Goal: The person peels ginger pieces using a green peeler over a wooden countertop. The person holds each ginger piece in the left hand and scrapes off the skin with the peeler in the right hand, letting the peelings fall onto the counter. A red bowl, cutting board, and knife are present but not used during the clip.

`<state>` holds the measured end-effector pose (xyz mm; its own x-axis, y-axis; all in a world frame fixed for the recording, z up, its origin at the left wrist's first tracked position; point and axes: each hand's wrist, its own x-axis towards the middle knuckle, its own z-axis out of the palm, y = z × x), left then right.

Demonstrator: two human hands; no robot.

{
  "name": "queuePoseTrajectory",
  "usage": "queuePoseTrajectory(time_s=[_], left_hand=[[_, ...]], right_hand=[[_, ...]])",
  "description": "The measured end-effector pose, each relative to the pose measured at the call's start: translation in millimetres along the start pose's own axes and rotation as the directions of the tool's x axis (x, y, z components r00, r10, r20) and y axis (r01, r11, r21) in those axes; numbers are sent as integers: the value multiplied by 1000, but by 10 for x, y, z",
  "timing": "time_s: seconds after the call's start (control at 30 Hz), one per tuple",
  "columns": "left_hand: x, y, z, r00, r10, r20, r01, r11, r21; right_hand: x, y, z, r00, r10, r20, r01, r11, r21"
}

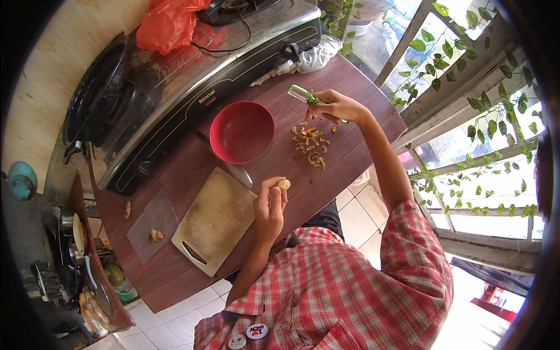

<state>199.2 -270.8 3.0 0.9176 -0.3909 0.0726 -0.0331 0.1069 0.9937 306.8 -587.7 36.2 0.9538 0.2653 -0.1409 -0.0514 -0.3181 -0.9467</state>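
My left hand (270, 210) grips a small pale peeled root piece (283, 185) at its fingertips, just right of a worn cutting board (216, 221). Farther off at the right, my right hand (334, 106) holds a green-handled peeler (302, 94), its blade end pointing left. Below that hand lies a scatter of thin brownish peelings (311, 144). A red bowl (243, 132) stands between the board and the stove. The blade of a knife (239, 173) shows between bowl and board, its handle mostly hidden. One knobbly root (155, 235) rests on a clear plastic sheet (151, 218); a thinner root (127, 210) lies beside it.
A gas stove (197, 94) runs along the table's far side, with a red plastic bag (168, 26) and a dark pan (98, 92) on it. Crumpled clear plastic (319, 54) sits at the stove's right end. A window with leafy vines (472, 105) borders the right side.
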Motion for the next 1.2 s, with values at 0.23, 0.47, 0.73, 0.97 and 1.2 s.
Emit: queuePoseTrajectory(time_s=[0.23, 0.47, 0.73, 0.97, 1.2], left_hand=[[3, 4, 8, 1000, 4, 18, -4, 1000, 24], [3, -21, 22, 1000, 26, -8, -26, 998, 61], [4, -29, 19, 1000, 17, 11, -18, 998, 64], [3, -40, 36, 999, 41, 12, -41, 996, 77], [3, -30, 24, 999, 27, 19, -29, 996, 79]], right_hand=[[-96, 192, -38, 944, 115, -311, -151, 984, -96], [-80, 43, 58, 992, -12, -129, 16, 999, 28], [-30, 80, 72, 999, 39, -25, -40, 999, -12], [-1, 8, 203, 1000, -4, 21, 6, 998, -68], [-62, -61, 71, 997, -39, 69, 41, 999, -35]])
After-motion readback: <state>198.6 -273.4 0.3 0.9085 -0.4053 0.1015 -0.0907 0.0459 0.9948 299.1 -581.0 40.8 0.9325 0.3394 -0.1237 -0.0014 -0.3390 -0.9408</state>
